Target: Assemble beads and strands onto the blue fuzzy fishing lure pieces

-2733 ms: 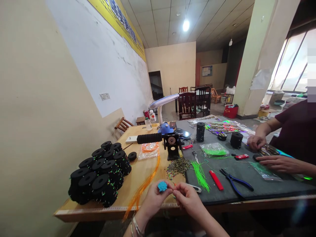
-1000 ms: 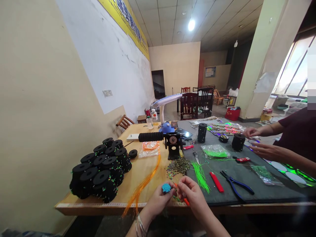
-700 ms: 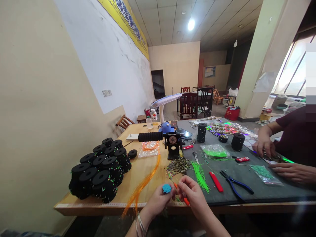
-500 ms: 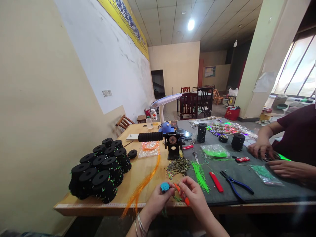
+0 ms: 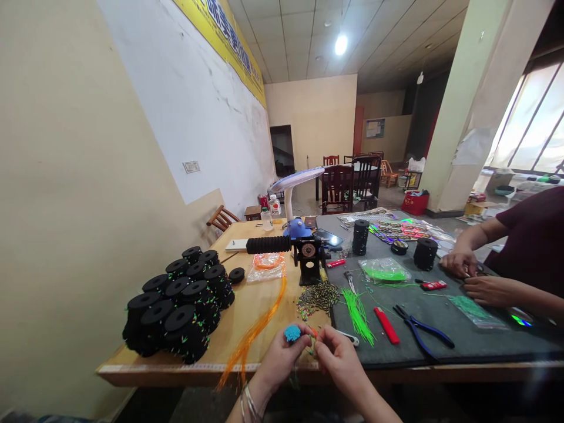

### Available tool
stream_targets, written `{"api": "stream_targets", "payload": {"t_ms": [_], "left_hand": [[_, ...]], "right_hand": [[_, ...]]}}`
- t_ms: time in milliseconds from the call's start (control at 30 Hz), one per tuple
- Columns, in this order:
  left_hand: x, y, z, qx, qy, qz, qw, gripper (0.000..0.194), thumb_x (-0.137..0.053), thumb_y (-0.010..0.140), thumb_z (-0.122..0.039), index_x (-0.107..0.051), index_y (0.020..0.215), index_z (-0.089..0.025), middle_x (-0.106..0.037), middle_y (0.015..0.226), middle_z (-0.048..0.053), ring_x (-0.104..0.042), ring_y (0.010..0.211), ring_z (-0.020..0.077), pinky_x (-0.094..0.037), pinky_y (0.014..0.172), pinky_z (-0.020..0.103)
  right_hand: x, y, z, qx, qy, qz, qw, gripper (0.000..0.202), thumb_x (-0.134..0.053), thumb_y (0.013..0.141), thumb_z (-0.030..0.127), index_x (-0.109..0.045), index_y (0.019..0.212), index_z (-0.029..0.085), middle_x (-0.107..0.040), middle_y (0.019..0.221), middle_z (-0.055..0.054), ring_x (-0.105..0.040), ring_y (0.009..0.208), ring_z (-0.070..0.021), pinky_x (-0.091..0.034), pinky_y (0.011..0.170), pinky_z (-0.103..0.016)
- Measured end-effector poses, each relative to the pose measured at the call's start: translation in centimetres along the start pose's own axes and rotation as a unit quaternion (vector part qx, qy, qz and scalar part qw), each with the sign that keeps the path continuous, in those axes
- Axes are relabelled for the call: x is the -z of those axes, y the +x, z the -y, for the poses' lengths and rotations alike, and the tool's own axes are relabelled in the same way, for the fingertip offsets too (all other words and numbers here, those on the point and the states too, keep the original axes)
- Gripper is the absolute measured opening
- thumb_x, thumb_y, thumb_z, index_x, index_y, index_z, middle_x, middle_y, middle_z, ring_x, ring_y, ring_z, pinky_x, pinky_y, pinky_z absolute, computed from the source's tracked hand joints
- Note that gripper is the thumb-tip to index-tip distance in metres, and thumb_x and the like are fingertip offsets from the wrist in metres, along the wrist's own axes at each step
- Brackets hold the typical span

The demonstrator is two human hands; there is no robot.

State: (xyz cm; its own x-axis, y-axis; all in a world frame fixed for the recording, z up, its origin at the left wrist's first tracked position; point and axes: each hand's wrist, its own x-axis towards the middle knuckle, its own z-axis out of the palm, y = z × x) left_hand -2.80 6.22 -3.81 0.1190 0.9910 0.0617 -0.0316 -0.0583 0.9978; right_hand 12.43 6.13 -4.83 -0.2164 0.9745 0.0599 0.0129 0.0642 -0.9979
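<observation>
Low over the table's front edge, my left hand [image 5: 282, 352] is closed round a blue tufted bundle [image 5: 292, 333], whose top shows above the fingers. My right hand [image 5: 337, 352] is close beside it, thumb and forefinger pinched together on something too small to name. Between the two hands shows a bit of orange [image 5: 313, 332], mostly hidden by the fingers. A pale, rounded tool end [image 5: 350, 338] sticks out behind my right hand. Just beyond lie a heap of small beads [image 5: 324, 295] and a bunch of bright green strands [image 5: 358, 314].
Black foam spools [image 5: 180, 317] are piled at left beside orange strands [image 5: 259, 326]. A black winding device [image 5: 309, 261] stands ahead, below a desk lamp [image 5: 288, 202]. At right lie a red lighter [image 5: 386, 325] and blue-handled pliers [image 5: 425, 332]. A co-worker's hands [image 5: 480, 279] work at far right.
My right hand has moved slightly left and down. The orange stick at its fingers has turned mostly out of sight, and a pale tool end now shows behind it. The co-worker's hands have shifted.
</observation>
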Motion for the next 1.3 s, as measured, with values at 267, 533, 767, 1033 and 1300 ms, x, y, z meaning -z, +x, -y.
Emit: {"api": "stream_targets", "payload": {"t_ms": [267, 533, 767, 1033, 1300], "left_hand": [[0.03, 0.11, 0.28, -0.015, 0.006, 0.014, 1.000, 0.026, -0.072, 0.074, -0.041, -0.069, 0.082, -0.016, -0.066, 0.078, 0.003, -0.057, 0.079, 0.0191, -0.045, 0.078, 0.029], [-0.10, 0.01, -0.09, -0.007, 0.005, 0.009, 1.000, 0.028, -0.073, 0.072, -0.043, -0.069, 0.081, -0.016, -0.066, 0.076, 0.002, -0.057, 0.076, 0.0186, -0.045, 0.075, 0.029], [-0.10, 0.00, -0.16, -0.001, 0.011, -0.003, 1.000, 0.027, -0.073, 0.072, -0.042, -0.069, 0.080, -0.016, -0.065, 0.074, 0.001, -0.056, 0.075, 0.0181, -0.044, 0.074, 0.029], [-0.02, 0.01, 0.21, -0.001, 0.026, -0.008, 1.000, 0.033, -0.073, 0.071, -0.047, -0.071, 0.081, -0.016, -0.067, 0.075, 0.003, -0.058, 0.073, 0.0186, -0.045, 0.071, 0.029], [-0.19, 0.04, 0.10, 0.009, 0.020, 0.000, 1.000, 0.030, -0.074, 0.070, -0.044, -0.069, 0.078, -0.016, -0.058, 0.060, -0.002, -0.049, 0.056, 0.0124, -0.039, 0.055, 0.023]], "right_hand": [[0.02, -0.01, 0.06, -0.001, 0.001, -0.002, 1.000, 0.025, -0.057, 0.076, 0.040, -0.044, 0.064, 0.021, -0.045, 0.050, 0.008, -0.042, 0.040, -0.0069, -0.034, 0.041, -0.018], [-0.04, 0.11, -0.47, 0.002, 0.003, 0.003, 1.000, 0.022, -0.054, 0.076, 0.038, -0.043, 0.066, 0.021, -0.044, 0.050, 0.008, -0.042, 0.040, -0.0070, -0.034, 0.040, -0.018], [0.02, 0.14, -0.39, 0.008, -0.015, 0.005, 1.000, 0.016, -0.050, 0.075, 0.032, -0.044, 0.066, 0.021, -0.045, 0.052, 0.007, -0.042, 0.040, -0.0072, -0.034, 0.040, -0.019], [-0.09, 0.24, 0.12, 0.000, -0.018, 0.001, 1.000, 0.021, -0.051, 0.075, 0.037, -0.041, 0.065, 0.022, -0.043, 0.050, 0.008, -0.040, 0.039, -0.0071, -0.035, 0.040, -0.020], [0.28, 0.35, -0.38, 0.009, -0.090, -0.013, 0.996, 0.017, -0.050, 0.075, 0.031, -0.042, 0.064, 0.022, -0.044, 0.049, 0.008, -0.041, 0.042, -0.0081, -0.032, 0.043, -0.020]]}}
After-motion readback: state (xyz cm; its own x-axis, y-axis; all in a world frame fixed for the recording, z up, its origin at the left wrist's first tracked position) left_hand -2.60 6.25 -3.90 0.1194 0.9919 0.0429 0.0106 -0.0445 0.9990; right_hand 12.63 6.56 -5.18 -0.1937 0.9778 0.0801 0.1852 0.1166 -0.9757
